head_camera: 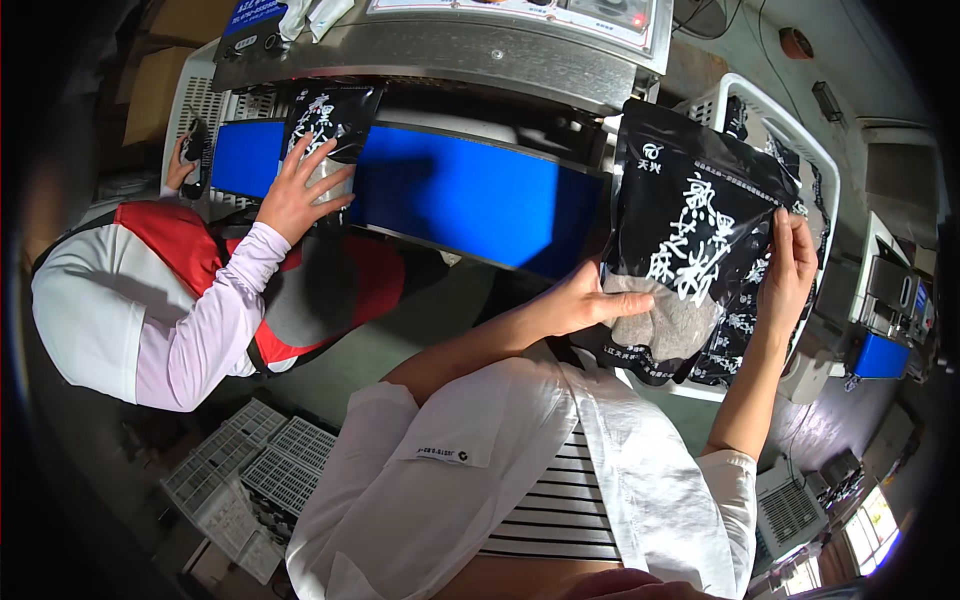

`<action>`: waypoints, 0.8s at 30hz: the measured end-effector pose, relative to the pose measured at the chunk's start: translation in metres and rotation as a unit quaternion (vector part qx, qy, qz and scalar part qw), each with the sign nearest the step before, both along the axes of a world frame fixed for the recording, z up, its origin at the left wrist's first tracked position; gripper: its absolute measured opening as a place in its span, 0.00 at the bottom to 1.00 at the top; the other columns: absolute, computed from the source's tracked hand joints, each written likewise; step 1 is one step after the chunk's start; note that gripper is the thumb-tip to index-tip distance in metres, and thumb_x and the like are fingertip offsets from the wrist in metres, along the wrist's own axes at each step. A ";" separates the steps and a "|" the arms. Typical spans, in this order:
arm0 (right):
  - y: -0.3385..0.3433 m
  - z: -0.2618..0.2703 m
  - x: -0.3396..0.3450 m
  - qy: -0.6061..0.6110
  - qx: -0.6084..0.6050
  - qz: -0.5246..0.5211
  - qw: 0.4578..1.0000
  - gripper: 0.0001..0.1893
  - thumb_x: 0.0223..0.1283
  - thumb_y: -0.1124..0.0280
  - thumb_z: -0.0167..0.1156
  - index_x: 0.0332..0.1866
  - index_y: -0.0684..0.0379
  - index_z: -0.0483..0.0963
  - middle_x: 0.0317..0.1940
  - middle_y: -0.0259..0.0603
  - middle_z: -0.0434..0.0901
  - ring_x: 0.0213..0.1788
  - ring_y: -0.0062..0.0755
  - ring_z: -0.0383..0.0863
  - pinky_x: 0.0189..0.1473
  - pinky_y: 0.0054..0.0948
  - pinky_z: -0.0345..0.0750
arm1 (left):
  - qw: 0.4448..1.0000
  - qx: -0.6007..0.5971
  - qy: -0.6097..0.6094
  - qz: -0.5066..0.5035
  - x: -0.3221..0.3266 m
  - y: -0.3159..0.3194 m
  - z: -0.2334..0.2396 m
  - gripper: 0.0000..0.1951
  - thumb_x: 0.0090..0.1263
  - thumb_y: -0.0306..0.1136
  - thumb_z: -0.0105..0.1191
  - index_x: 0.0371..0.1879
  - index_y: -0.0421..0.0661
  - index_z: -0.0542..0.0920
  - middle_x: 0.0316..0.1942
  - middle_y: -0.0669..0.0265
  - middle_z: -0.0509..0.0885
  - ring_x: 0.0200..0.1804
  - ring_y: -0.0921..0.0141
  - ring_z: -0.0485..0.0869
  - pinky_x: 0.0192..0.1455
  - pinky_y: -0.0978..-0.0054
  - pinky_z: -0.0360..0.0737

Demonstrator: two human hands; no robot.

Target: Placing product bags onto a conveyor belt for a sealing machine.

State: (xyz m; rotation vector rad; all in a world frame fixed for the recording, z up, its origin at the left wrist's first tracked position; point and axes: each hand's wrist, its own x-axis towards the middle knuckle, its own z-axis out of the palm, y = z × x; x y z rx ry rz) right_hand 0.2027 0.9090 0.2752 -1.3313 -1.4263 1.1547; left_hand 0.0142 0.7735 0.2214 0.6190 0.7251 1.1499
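Observation:
A black plastic pouch [675, 202] with white characters and a clear window is held up in front of me on the right. Greyish powder shows through the window low on the pouch. My left hand [592, 304] grips its lower left side, thumb across the front. At the upper right edge, my right hand [787, 270] pinches the pouch between thumb and fingers. Behind it stands a white plastic crate [821, 150] holding several similar black pouches [731, 341], partly hidden.
A blue conveyor belt [480, 191] runs along a steel machine [450, 56]. At left, a co-worker's hand [304, 187] rests on another black pouch [341, 112] on the belt; the other hand [178, 165] holds a pouch by a crate [196, 86]. White crates [289, 465] stand at lower left.

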 end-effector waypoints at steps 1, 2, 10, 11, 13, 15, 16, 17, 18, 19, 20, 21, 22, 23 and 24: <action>0.002 -0.010 -0.010 0.002 -0.008 -0.001 1.000 0.09 0.63 0.69 0.53 0.26 0.57 0.71 0.20 0.20 0.64 0.23 0.09 0.56 0.26 0.13 0.52 | 0.999 -0.032 -0.025 -0.004 -0.014 0.000 -0.001 0.17 0.62 0.28 0.56 0.50 0.41 0.73 0.44 0.67 0.78 0.47 0.76 0.75 0.52 0.77 0.70; 0.003 -0.021 -0.019 0.016 -0.033 0.001 0.999 0.09 0.63 0.69 0.54 0.26 0.57 0.71 0.20 0.20 0.64 0.23 0.09 0.56 0.26 0.13 0.52 | 0.997 -0.064 -0.050 -0.008 -0.027 0.000 -0.004 0.17 0.62 0.28 0.56 0.51 0.41 0.73 0.44 0.68 0.78 0.47 0.76 0.75 0.52 0.77 0.70; 0.000 -0.044 -0.059 -0.014 -0.081 -0.039 0.996 0.11 0.61 0.66 0.55 0.23 0.56 0.73 0.16 0.19 0.64 0.18 0.07 0.54 0.21 0.13 0.50 | 0.992 -0.114 -0.034 -0.031 -0.075 0.001 -0.011 0.13 0.64 0.30 0.54 0.47 0.41 0.76 0.41 0.69 0.79 0.45 0.79 0.75 0.48 0.80 0.71; 0.001 -0.042 -0.060 -0.015 -0.084 -0.034 0.996 0.11 0.61 0.66 0.55 0.23 0.56 0.73 0.16 0.19 0.64 0.18 0.07 0.54 0.20 0.13 0.50 | 0.991 -0.124 -0.022 -0.036 -0.076 0.000 -0.008 0.13 0.64 0.31 0.54 0.47 0.41 0.76 0.41 0.69 0.79 0.45 0.78 0.75 0.48 0.79 0.71; 0.003 -0.041 -0.062 -0.017 -0.084 -0.036 0.996 0.12 0.62 0.65 0.55 0.22 0.56 0.72 0.15 0.20 0.63 0.18 0.08 0.55 0.20 0.13 0.51 | 0.990 -0.130 -0.008 -0.045 -0.079 0.004 -0.004 0.13 0.64 0.31 0.54 0.47 0.41 0.76 0.41 0.69 0.79 0.44 0.78 0.76 0.48 0.79 0.71; 0.005 -0.040 -0.064 -0.021 -0.077 -0.025 0.997 0.13 0.62 0.65 0.55 0.22 0.57 0.72 0.15 0.21 0.63 0.17 0.10 0.55 0.20 0.14 0.51 | 0.988 -0.143 0.018 -0.046 -0.081 0.006 0.000 0.13 0.64 0.32 0.54 0.46 0.41 0.76 0.41 0.68 0.79 0.44 0.77 0.76 0.48 0.78 0.71; 0.006 -0.041 -0.063 -0.019 -0.086 -0.018 0.996 0.14 0.61 0.65 0.55 0.21 0.58 0.72 0.15 0.22 0.63 0.17 0.11 0.55 0.20 0.15 0.52 | 0.989 -0.140 0.016 -0.046 -0.081 0.005 -0.003 0.14 0.64 0.33 0.54 0.46 0.41 0.76 0.40 0.68 0.80 0.43 0.77 0.76 0.48 0.77 0.71; 0.006 -0.041 -0.063 -0.019 -0.086 -0.020 0.996 0.14 0.61 0.65 0.55 0.21 0.58 0.72 0.15 0.22 0.63 0.17 0.11 0.55 0.20 0.15 0.52 | 0.989 -0.140 0.016 -0.047 -0.082 0.005 -0.002 0.14 0.64 0.33 0.54 0.46 0.41 0.76 0.40 0.68 0.80 0.43 0.77 0.76 0.48 0.77 0.71; 0.006 -0.041 -0.063 -0.025 -0.093 -0.016 0.995 0.14 0.61 0.65 0.55 0.21 0.58 0.72 0.15 0.21 0.63 0.17 0.11 0.55 0.20 0.15 0.52 | 0.988 -0.144 0.023 -0.048 -0.083 0.006 0.001 0.14 0.64 0.33 0.54 0.46 0.41 0.76 0.40 0.68 0.80 0.43 0.77 0.76 0.48 0.77 0.71; 0.007 -0.040 -0.063 -0.030 -0.101 -0.012 0.994 0.14 0.61 0.65 0.56 0.21 0.58 0.72 0.15 0.21 0.63 0.18 0.10 0.56 0.21 0.14 0.52 | 0.987 -0.149 0.029 -0.049 -0.084 0.006 0.003 0.14 0.64 0.33 0.54 0.46 0.41 0.76 0.40 0.68 0.80 0.43 0.77 0.76 0.48 0.77 0.71; 0.007 -0.038 -0.065 -0.037 -0.102 -0.012 0.994 0.14 0.61 0.65 0.56 0.21 0.58 0.72 0.15 0.21 0.63 0.18 0.10 0.56 0.21 0.14 0.52 | 0.988 -0.148 0.025 -0.043 -0.084 0.006 0.001 0.13 0.63 0.32 0.55 0.44 0.41 0.77 0.39 0.69 0.80 0.42 0.79 0.76 0.46 0.80 0.72; 0.008 -0.040 -0.063 -0.039 -0.103 -0.015 0.994 0.14 0.61 0.65 0.56 0.21 0.58 0.72 0.15 0.21 0.63 0.18 0.10 0.56 0.21 0.14 0.52 | 0.987 -0.149 0.024 -0.045 -0.084 0.006 0.000 0.13 0.63 0.32 0.55 0.44 0.41 0.77 0.39 0.69 0.80 0.42 0.79 0.76 0.46 0.80 0.72; 0.009 -0.044 -0.061 -0.036 -0.102 -0.002 0.994 0.14 0.61 0.65 0.56 0.21 0.58 0.72 0.15 0.21 0.63 0.18 0.09 0.56 0.21 0.14 0.52 | 0.988 -0.145 0.030 -0.041 -0.085 0.006 -0.001 0.13 0.63 0.31 0.55 0.44 0.41 0.77 0.39 0.69 0.80 0.42 0.79 0.76 0.46 0.79 0.71; 0.009 -0.046 -0.059 -0.034 -0.101 0.011 0.994 0.13 0.61 0.66 0.56 0.21 0.58 0.72 0.15 0.20 0.63 0.18 0.09 0.56 0.21 0.14 0.52 | 0.989 -0.142 0.035 -0.037 -0.085 0.005 -0.001 0.12 0.63 0.31 0.55 0.44 0.41 0.77 0.40 0.69 0.80 0.42 0.79 0.76 0.46 0.79 0.71; 0.006 -0.040 -0.063 -0.047 -0.107 0.001 0.993 0.13 0.61 0.66 0.56 0.22 0.58 0.72 0.16 0.20 0.63 0.18 0.09 0.56 0.21 0.13 0.52 | 0.988 -0.147 0.034 -0.041 -0.085 0.004 0.001 0.12 0.63 0.31 0.55 0.44 0.41 0.77 0.40 0.69 0.80 0.42 0.79 0.76 0.46 0.79 0.71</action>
